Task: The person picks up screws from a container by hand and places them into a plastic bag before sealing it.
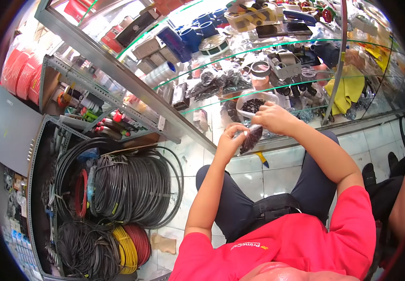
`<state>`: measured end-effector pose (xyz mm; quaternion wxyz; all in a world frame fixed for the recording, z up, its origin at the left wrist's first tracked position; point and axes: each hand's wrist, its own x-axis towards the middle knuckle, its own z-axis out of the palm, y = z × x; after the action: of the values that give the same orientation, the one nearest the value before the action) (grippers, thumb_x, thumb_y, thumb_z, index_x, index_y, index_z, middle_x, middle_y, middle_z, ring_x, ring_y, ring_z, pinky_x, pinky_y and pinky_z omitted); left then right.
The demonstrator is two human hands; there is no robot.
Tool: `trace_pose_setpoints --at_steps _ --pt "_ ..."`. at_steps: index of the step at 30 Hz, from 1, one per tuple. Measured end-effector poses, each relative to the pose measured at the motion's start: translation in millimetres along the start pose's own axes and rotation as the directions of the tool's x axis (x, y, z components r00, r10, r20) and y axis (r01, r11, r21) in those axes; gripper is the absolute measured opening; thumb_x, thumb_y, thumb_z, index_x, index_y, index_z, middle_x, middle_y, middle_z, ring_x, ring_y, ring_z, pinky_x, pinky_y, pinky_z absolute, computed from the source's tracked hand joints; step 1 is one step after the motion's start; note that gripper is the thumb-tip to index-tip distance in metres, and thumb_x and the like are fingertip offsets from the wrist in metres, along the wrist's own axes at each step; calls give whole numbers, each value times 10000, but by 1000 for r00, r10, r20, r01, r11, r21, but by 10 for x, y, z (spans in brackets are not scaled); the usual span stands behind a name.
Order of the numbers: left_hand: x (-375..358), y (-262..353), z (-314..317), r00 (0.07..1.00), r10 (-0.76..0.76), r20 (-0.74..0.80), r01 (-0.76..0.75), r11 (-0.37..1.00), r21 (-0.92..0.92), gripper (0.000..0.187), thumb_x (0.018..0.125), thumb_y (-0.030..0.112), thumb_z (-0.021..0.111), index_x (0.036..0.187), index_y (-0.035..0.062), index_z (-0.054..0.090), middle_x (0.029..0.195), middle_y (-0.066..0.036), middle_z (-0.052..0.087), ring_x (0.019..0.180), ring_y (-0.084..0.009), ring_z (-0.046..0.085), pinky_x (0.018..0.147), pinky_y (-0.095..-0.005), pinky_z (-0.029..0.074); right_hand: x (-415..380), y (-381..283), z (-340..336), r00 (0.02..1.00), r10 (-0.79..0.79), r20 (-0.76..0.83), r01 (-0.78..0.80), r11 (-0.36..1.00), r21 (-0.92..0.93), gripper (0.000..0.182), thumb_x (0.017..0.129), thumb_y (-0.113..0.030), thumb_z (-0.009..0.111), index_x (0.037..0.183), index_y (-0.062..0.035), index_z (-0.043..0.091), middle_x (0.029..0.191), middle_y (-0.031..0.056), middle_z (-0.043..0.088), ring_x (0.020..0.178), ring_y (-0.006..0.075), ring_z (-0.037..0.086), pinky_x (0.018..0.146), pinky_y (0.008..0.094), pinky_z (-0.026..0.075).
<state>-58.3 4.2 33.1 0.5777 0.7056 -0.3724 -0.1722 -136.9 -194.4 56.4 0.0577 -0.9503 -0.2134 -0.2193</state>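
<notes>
A small clear plastic bag (251, 139) of dark little pieces hangs between my hands. My left hand (232, 139) is closed in a pinch at the bag's left edge. With its fingers curled, my right hand (273, 118) grips the bag's upper right part; its fingertips are partly hidden. Just beyond my hands, on the lower shelf of the glass display case, sits a white plastic tub (242, 101) with many small black parts in it. I cannot make out exactly what the pieces are.
Large coils of black cable (132, 187) stand on the floor at left, by a yellow coil (126, 250). A yellow-handled tool (262, 159) lies on the tiles below my hands. Glass shelf edges and a metal post (337, 89) rise ahead. Another person's arm (404, 201) shows at right.
</notes>
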Motion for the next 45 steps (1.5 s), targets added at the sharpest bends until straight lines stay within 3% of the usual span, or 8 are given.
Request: trace_pose_setpoints --at_steps 5,11,17,23,29,33,35,45 --pt "110 -225 135 983 -66 -172 61 998 -34 142 790 121 601 900 40 641 954 -8 574 798 -69 502 694 -187 382 -8 -33 154 990 85 -110 -97 989 -110 207 754 -106 507 933 -144 604 838 -7 596 916 177 532 897 376 335" --pt "58 -340 184 909 -336 -245 225 892 -391 185 806 138 606 942 13 618 827 9 605 764 -52 531 691 -188 408 -36 -154 322 992 76 -104 -91 984 -151 360 777 -98 473 1126 -129 559 1000 18 592 1026 189 501 992 434 266" --pt "18 -489 251 912 -294 -286 209 933 -292 182 826 148 577 936 5 609 823 -19 607 706 -65 542 650 -198 433 -90 -311 425 998 69 -13 -70 988 -138 351 804 -132 457 1143 -101 542 1019 5 597 1029 166 502 1005 472 245" --pt "45 -496 335 926 -244 -289 139 930 -340 150 870 118 497 946 9 566 818 -22 591 705 -73 549 653 -203 446 -25 -381 282 993 116 -37 -119 989 -86 290 802 -154 479 1076 -127 569 868 3 590 939 173 540 874 414 376" --pt "61 -627 409 945 -180 -273 82 939 -335 107 877 99 486 882 10 547 780 -15 567 697 -70 507 623 -214 421 -27 -301 431 968 205 -147 -140 921 363 191 807 -136 496 958 -100 607 811 79 584 805 263 580 686 341 460" --pt "24 -596 434 920 53 -388 -28 997 69 109 848 100 494 920 41 550 868 -53 573 794 -139 537 721 -269 429 20 -281 397 864 501 -47 -304 594 745 155 847 -155 506 871 -45 613 732 80 613 647 196 582 623 285 467" --pt "-21 -405 467 878 229 -421 -101 947 305 105 824 91 515 911 51 557 903 -68 570 842 -175 531 767 -300 412 37 -258 351 765 616 188 -382 197 903 185 861 -166 505 842 -11 603 717 33 609 610 98 543 571 223 442" --pt "-49 -174 511 777 509 -371 -120 697 707 128 739 123 614 855 86 574 1089 -50 523 1040 -264 434 895 -406 295 -45 -207 315 722 560 405 -150 -445 883 185 881 -212 512 927 -50 586 790 36 632 604 47 527 555 178 423"
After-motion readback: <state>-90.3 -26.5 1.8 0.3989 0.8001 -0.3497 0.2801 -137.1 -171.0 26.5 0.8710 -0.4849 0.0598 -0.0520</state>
